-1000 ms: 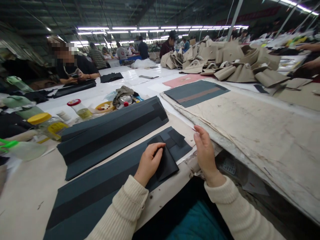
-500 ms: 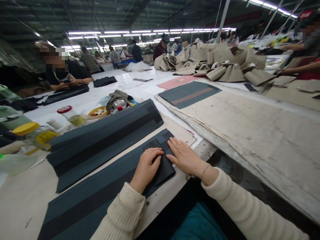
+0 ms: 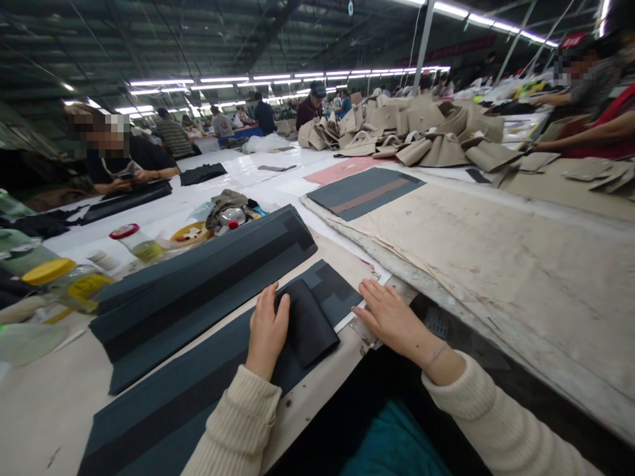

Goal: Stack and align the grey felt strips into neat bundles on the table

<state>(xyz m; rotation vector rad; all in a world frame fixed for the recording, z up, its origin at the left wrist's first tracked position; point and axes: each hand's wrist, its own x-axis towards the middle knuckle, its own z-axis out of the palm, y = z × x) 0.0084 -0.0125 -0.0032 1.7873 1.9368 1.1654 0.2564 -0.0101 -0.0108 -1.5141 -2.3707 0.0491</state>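
Note:
A long dark teal fabric panel (image 3: 188, 390) with a darker stripe lies along the table's near edge. On its right end rests a small folded black fabric piece (image 3: 310, 324). My left hand (image 3: 266, 330) lies flat on the panel, its fingers stretched out against the black piece's left edge. At the panel's right end, by the table edge, my right hand (image 3: 391, 317) lies open and flat, fingers spread and touching the cloth's corner. Both arms wear cream knit sleeves.
A stack of similar dark panels (image 3: 198, 284) lies just beyond. Left of it stand glue jars with yellow (image 3: 49, 271) and red lids (image 3: 124, 231) and a rag bundle (image 3: 228, 205). Another panel (image 3: 364, 192) and heaped beige pieces (image 3: 426, 132) lie farther off. Other people work nearby.
My right hand came down from the air onto the panel, then slid right to its end. My left hand shifted left off the black piece to its edge.

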